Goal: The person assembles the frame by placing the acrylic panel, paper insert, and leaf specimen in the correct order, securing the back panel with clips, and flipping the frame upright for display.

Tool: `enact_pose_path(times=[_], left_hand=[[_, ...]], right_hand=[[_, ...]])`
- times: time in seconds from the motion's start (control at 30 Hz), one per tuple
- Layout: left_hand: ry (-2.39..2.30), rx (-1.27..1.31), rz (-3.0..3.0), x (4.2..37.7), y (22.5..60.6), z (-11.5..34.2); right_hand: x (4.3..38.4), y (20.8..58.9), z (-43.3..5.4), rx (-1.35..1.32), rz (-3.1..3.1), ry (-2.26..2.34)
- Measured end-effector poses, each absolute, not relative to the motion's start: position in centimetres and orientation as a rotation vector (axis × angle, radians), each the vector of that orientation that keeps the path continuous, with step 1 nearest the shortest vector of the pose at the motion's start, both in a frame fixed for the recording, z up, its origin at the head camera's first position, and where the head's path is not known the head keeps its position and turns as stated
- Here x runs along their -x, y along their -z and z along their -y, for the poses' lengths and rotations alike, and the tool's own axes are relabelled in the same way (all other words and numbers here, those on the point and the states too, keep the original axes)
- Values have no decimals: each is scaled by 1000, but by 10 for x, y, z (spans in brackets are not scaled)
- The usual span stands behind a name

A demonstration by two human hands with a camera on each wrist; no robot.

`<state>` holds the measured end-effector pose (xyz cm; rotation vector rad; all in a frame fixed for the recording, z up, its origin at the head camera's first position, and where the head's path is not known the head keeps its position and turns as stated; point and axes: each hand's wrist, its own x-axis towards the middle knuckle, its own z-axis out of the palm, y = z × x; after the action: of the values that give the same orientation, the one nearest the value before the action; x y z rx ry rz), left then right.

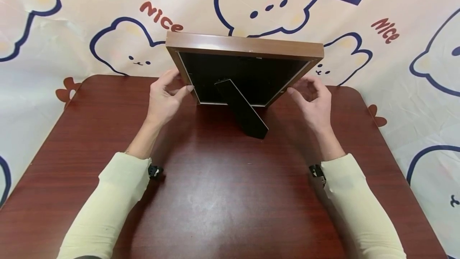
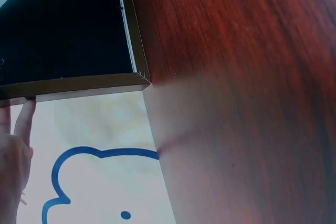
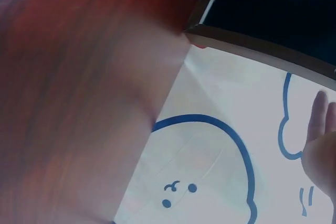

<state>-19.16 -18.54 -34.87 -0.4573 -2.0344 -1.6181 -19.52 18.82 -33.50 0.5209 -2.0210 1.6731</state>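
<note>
A brown wooden picture frame is upright at the far side of the table, its black back turned towards me. From the back panel a black support leg slants out and down to the tabletop. My left hand holds the frame's left side, thumb at the rear edge and fingers partly hidden behind it. On the opposite side my right hand has its thumb at the edge and its fingers curled round behind. The right wrist view shows these fingertips close to the frame's side.
The reddish-brown table has rounded far corners. A pale cloth with blue-outlined cartoon bears and "Nice" lettering hangs close behind and beside it. Dark straps show at both cream sleeves.
</note>
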Motion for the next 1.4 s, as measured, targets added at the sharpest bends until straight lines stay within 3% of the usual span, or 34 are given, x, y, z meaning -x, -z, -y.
enact_pose_path(times=[0.6, 0.97, 1.17, 1.4], left_hand=[[1677, 417, 2033, 194, 346, 188], [1532, 404, 2135, 183, 342, 182], [1515, 485, 2082, 178, 346, 174], [1372, 625, 2008, 175, 349, 163]], right_hand=[[210, 338, -180, -565, 1885, -1799], [184, 321, -145, -437, 1732, -1703], [181, 333, -130, -622, 1737, -1657], [160, 310, -101, -882, 1617, -1529]])
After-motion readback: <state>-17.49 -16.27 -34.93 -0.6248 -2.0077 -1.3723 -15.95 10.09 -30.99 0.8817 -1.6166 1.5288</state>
